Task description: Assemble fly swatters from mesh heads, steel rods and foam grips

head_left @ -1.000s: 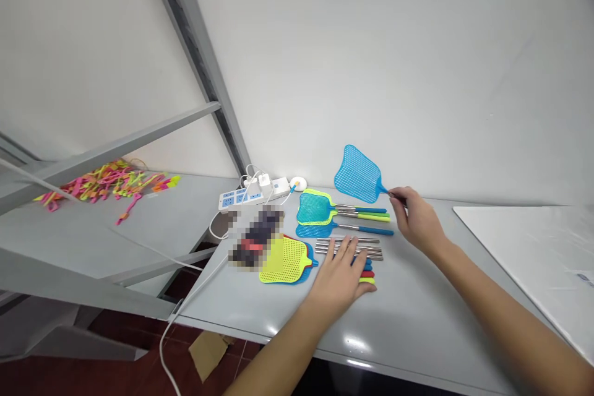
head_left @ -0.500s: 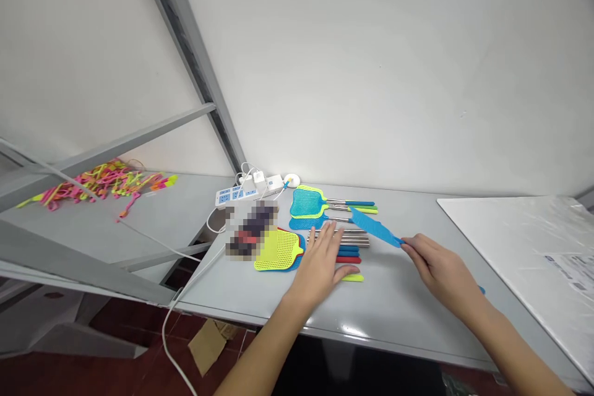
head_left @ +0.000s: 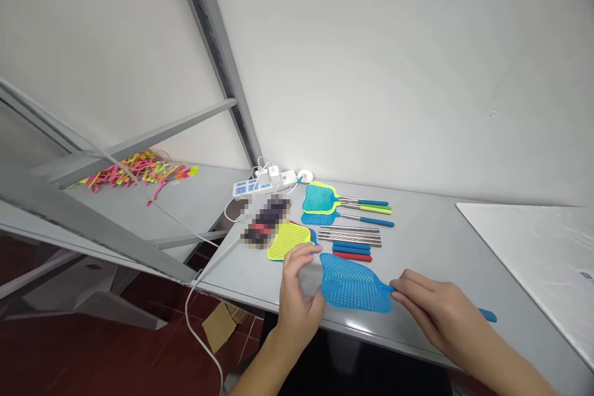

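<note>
Right grip [head_left: 436,308]: pinching blue swatter head [head_left: 355,284] | left grip [head_left: 299,300]: spread (beside it) | power strip [head_left: 241,189]: white plugs [head_left: 274,174] inserted

Clock directions are taken from the blue swatter head [head_left: 355,284], a perforated plastic part. At 12 o'clock: bare rods [head_left: 350,236], smooth, bright metal; grips [head_left: 351,249], even-coloured and matt, plastic or rubber cannot be determined; beyond them, the wall [head_left: 394,74], matt. At 10 o'clock: yellow swatter head [head_left: 292,239], perforated plastic; power strip [head_left: 244,190], smooth plastic. Underlying tabletop [head_left: 417,247]: smooth, with glossy reflections towards 6 o'clock. At 3 o'clock: white panel [head_left: 515,247], smooth-faced. At 9 o'clock: cardboard piece [head_left: 218,327], matt brown
</note>
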